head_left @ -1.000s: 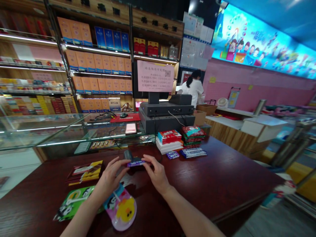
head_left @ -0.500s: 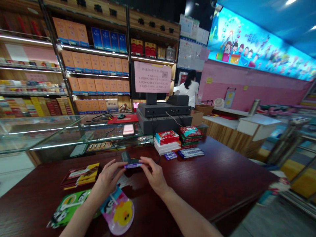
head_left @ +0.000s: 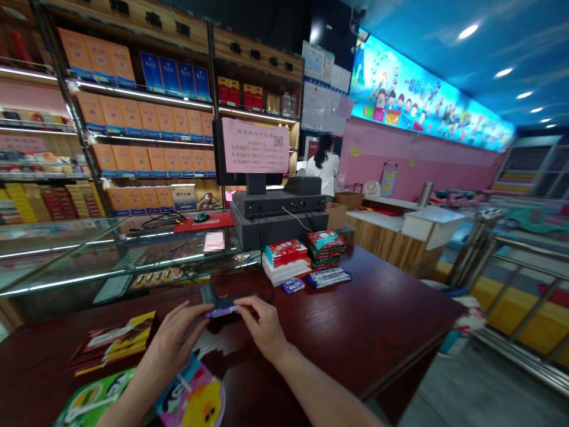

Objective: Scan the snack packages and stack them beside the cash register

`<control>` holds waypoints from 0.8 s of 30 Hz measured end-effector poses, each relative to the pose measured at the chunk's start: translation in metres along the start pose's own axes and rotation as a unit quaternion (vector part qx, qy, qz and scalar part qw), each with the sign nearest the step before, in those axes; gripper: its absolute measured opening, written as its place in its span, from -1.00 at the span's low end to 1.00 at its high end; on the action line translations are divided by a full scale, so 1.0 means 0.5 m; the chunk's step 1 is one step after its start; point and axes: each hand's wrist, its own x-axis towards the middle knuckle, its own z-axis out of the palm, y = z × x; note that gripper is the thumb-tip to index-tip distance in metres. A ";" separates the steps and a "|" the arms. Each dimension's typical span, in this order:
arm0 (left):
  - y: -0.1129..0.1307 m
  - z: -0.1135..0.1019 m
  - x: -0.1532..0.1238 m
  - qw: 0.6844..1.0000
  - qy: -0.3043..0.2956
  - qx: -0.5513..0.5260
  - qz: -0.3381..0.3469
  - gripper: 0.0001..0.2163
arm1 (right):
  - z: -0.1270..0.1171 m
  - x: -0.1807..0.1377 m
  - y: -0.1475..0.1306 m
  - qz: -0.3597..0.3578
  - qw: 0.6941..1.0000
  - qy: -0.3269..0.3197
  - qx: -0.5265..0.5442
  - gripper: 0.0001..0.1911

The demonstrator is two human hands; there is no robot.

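My left hand (head_left: 171, 341) and my right hand (head_left: 262, 326) pinch the two ends of a small purple packet (head_left: 221, 310), holding it flat just above the dark red wooden counter (head_left: 355, 332). A dark barcode scanner (head_left: 208, 295) lies right behind the packet, its cable trailing off to the right. Both hands' fingers are closed on the packet's edges.
Flat snack packs (head_left: 113, 341), a green panda pack (head_left: 89, 406) and a pink duck pouch (head_left: 195, 400) lie near left. Stacked packets (head_left: 287, 255), (head_left: 326, 246) and loose bars (head_left: 328, 277) sit before the cash register (head_left: 278, 213). A glass display case (head_left: 111, 255) stands left. A person (head_left: 320, 169) stands behind.
The camera has swung right and tilted up, so everything sits lower and further left in view. My hands hold the purple packet in the same way over the scanner.
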 end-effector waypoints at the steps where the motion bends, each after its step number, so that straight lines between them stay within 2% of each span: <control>1: 0.001 0.000 0.001 1.000 -0.001 0.003 0.003 -0.72 | 0.000 0.000 0.000 0.002 1.000 0.002 0.002 -0.84; 8: -0.001 0.004 -0.002 1.000 -0.012 0.015 -0.007 -0.72 | 0.000 0.001 -0.005 0.008 1.000 0.006 0.018 -0.85; 16: -0.013 0.013 -0.009 0.999 -0.030 0.001 -0.022 -0.72 | -0.001 0.004 -0.006 -0.028 0.999 0.001 0.020 -0.85; 24: -0.020 0.015 -0.009 1.000 -0.029 -0.002 0.002 -0.66 | 0.000 0.003 0.005 -0.038 0.999 -0.008 0.037 -0.86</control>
